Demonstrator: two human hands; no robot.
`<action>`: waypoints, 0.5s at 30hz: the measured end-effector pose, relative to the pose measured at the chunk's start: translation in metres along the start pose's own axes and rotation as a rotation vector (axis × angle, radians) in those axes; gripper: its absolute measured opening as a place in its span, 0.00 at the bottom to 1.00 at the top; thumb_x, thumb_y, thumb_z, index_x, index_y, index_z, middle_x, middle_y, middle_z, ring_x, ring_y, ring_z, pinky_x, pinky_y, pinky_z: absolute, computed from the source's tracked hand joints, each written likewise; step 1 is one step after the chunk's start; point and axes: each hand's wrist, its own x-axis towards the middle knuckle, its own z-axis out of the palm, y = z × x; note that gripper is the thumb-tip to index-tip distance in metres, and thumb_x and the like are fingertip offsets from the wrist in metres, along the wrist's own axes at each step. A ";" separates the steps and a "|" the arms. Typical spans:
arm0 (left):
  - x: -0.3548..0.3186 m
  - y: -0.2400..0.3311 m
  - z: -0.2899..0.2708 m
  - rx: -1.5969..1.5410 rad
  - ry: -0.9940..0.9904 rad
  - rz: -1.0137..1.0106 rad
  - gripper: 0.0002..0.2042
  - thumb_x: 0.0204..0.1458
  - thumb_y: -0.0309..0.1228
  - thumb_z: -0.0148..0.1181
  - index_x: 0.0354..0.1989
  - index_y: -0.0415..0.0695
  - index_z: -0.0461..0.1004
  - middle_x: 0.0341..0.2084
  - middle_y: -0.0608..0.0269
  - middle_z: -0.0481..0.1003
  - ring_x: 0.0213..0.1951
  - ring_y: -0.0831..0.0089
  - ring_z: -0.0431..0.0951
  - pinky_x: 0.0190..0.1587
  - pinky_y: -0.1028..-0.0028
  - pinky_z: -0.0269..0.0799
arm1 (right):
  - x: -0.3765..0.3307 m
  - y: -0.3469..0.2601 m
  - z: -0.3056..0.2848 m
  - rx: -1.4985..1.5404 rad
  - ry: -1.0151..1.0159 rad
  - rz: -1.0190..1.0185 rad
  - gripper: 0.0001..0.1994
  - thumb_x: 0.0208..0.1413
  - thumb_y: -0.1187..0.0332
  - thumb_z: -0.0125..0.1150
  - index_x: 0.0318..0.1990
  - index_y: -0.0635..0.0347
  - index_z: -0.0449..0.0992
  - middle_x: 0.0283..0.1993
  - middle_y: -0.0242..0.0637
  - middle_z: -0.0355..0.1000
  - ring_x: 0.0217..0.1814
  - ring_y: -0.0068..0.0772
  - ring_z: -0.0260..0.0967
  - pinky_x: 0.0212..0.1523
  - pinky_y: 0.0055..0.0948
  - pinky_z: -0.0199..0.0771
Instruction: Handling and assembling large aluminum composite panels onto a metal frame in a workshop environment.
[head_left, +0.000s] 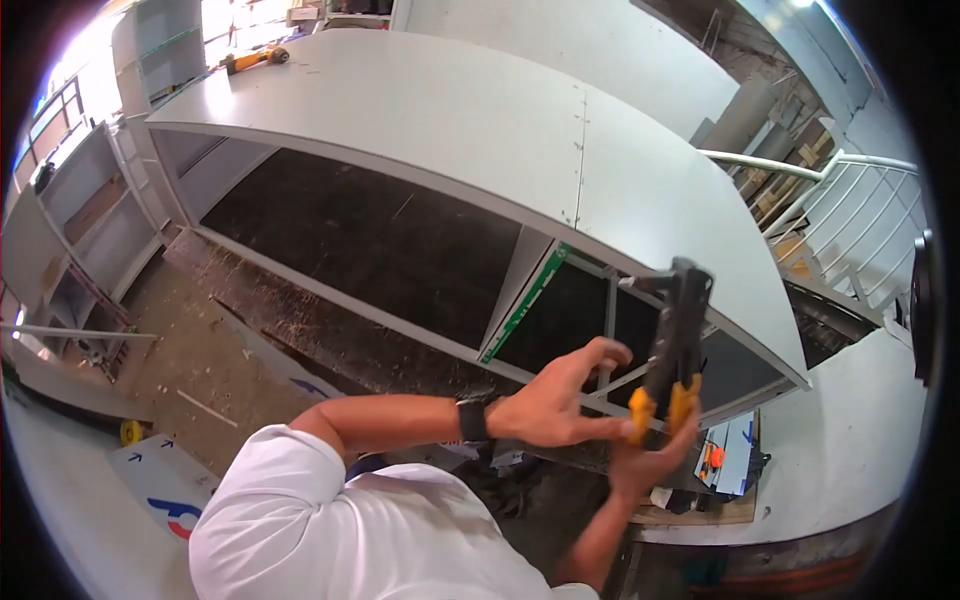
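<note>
My right hand (pixel 655 462) is closed around the lower end of a black and yellow tool (pixel 680 330) that looks like a bar clamp. The tool stands nearly upright, with a short black arm jutting left near its top. Beside it, my left hand (pixel 555 400) has its thumb and forefinger apart; the thumb tip reaches one of the yellow parts. Its other fingers are partly hidden. Behind both hands lies a long white cabinet (pixel 430 110), its dark open compartments facing me. A green-marked strip (pixel 525 305) runs along one divider.
A yellow and black power drill (pixel 257 60) lies at the cabinet top's far left. Low on the right, a tray (pixel 735 445) holds small tools, one orange. White railings (pixel 850 200) stand at the right. Shelving units (pixel 85 200) and debris-strewn floor (pixel 185 340) are on the left.
</note>
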 end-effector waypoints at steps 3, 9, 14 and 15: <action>-0.030 -0.006 -0.047 0.105 -0.170 -0.149 0.21 0.51 0.34 0.77 0.49 0.37 0.77 0.40 0.58 0.81 0.40 0.67 0.79 0.47 0.70 0.77 | 0.081 -0.008 -0.012 -0.342 0.073 -0.199 0.50 0.37 0.72 0.74 0.75 0.56 0.62 0.60 0.44 0.69 0.57 0.47 0.66 0.60 0.45 0.68; -0.094 -0.035 -0.140 0.239 -0.227 -0.473 0.14 0.51 0.30 0.75 0.43 0.37 0.81 0.33 0.60 0.83 0.32 0.71 0.80 0.39 0.73 0.77 | 0.211 -0.033 0.043 -0.733 0.067 -0.461 0.53 0.36 0.73 0.74 0.77 0.38 0.63 0.51 0.42 0.67 0.51 0.44 0.64 0.59 0.39 0.69; -0.156 -0.048 -0.226 0.403 -0.025 -0.594 0.10 0.50 0.28 0.73 0.38 0.38 0.82 0.28 0.60 0.83 0.24 0.70 0.78 0.30 0.73 0.75 | 0.272 -0.024 0.125 -0.836 0.010 -0.569 0.48 0.39 0.75 0.70 0.75 0.37 0.67 0.44 0.39 0.63 0.44 0.40 0.61 0.51 0.32 0.69; -0.174 -0.053 -0.244 0.427 0.043 -0.627 0.10 0.50 0.28 0.74 0.38 0.38 0.82 0.27 0.60 0.83 0.24 0.70 0.78 0.30 0.73 0.75 | 0.277 -0.022 0.139 -0.841 0.013 -0.575 0.48 0.39 0.75 0.70 0.75 0.37 0.67 0.44 0.39 0.63 0.44 0.40 0.61 0.51 0.32 0.69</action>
